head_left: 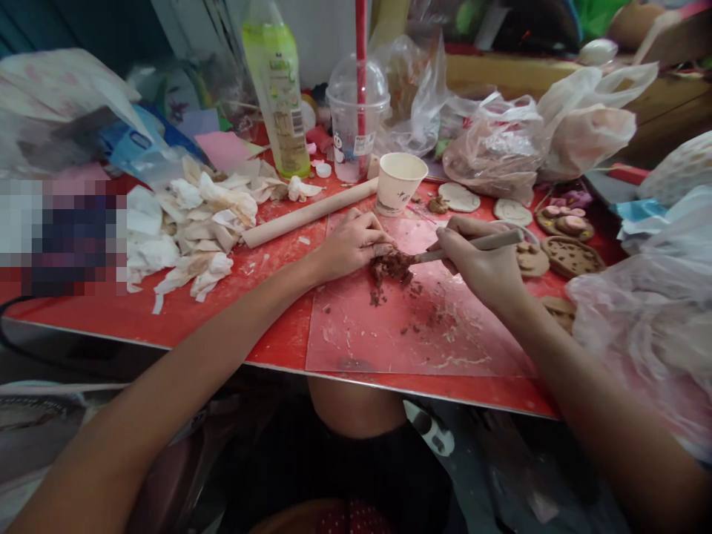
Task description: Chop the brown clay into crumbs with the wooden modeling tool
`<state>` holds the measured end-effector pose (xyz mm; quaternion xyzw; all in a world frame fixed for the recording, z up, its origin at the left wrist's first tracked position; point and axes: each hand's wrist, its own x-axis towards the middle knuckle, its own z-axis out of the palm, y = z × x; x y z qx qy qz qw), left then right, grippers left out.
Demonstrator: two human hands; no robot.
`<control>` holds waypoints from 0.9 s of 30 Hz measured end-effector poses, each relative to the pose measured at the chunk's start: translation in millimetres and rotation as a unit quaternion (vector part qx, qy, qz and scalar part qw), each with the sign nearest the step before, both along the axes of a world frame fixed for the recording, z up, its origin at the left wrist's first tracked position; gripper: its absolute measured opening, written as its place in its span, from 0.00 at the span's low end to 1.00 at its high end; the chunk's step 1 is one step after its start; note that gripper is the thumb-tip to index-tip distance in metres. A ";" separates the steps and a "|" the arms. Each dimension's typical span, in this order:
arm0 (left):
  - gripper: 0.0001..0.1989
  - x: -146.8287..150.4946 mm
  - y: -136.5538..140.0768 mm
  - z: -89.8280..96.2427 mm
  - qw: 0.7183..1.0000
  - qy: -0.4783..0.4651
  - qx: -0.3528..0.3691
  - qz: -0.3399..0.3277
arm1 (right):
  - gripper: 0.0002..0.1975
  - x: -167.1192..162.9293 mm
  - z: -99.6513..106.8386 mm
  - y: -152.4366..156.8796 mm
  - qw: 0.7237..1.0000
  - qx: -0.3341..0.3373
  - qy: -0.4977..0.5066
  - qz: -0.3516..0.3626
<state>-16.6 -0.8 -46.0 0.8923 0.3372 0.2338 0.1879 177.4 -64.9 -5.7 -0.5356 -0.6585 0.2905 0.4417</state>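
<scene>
A crumbly lump of dark brown clay (392,267) lies on a clear plastic sheet (356,337), with small bits scattered around it. My left hand (356,243) is closed at the lump's left side, its curled fingertips pressing on the clay. In my right hand (472,256) is a clay modelling tool (495,239) with a thick, light brown handle, gripped like a pen. The tool's thin end points left and meets the clay; its exact tip is hidden there. Just beyond the hands stands a white paper cup (399,185).
A rolling pin (311,213) lies behind my left hand, beside crumpled tissues (194,215). A green bottle (281,104) and a plastic cup with a red straw (356,126) stand behind. Decorated clay discs (572,256) and plastic bags (656,311) crowd the right side of the red table (272,337).
</scene>
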 end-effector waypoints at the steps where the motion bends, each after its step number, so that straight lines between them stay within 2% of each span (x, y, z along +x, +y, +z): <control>1: 0.12 0.0 0.0 0.0 1.000 0.001 0.000 0.001 | 0.23 0.4 0.0 -0.1 1.000 -0.003 0.000 0.007; 5: 0.11 0.7 0.1 0.8 1.000 0.004 0.001 0.005 | 0.22 5.9 -2.9 -3.7 0.998 -0.006 -0.035 0.043; 8: 0.11 1.9 -0.1 2.1 1.000 0.012 0.000 0.017 | 0.20 12.4 -6.8 -9.0 0.988 0.049 -0.107 0.096; 10: 0.11 2.4 -0.4 2.9 1.000 0.017 -0.004 0.023 | 0.18 16.4 -8.3 -11.9 0.965 0.112 -0.178 0.158; 14: 0.10 2.4 -0.7 3.4 0.999 0.017 -0.011 0.036 | 0.16 19.3 -8.8 -13.5 0.892 0.228 -0.286 0.266; 16: 0.10 2.2 -0.7 3.1 0.999 0.018 -0.014 0.044 | 0.14 17.4 -10.4 -13.3 0.863 0.251 -0.321 0.300; 18: 0.10 2.2 -0.9 2.8 0.998 0.021 -0.017 0.054 | 0.12 13.7 -13.9 -13.3 0.850 0.250 -0.333 0.322; 20: 0.11 2.2 -1.3 2.9 0.997 0.023 -0.017 0.067 | 0.10 10.1 -18.1 -13.8 0.861 0.233 -0.308 0.331; 23: 0.11 2.2 -1.6 3.5 0.996 0.025 -0.025 0.078 | 0.11 9.5 -20.7 -14.3 0.907 0.198 -0.221 0.298; 27: 0.11 2.0 -1.1 4.6 0.996 0.028 -0.044 0.079 | 0.19 18.3 -16.0 -11.9 0.979 0.129 -0.055 0.151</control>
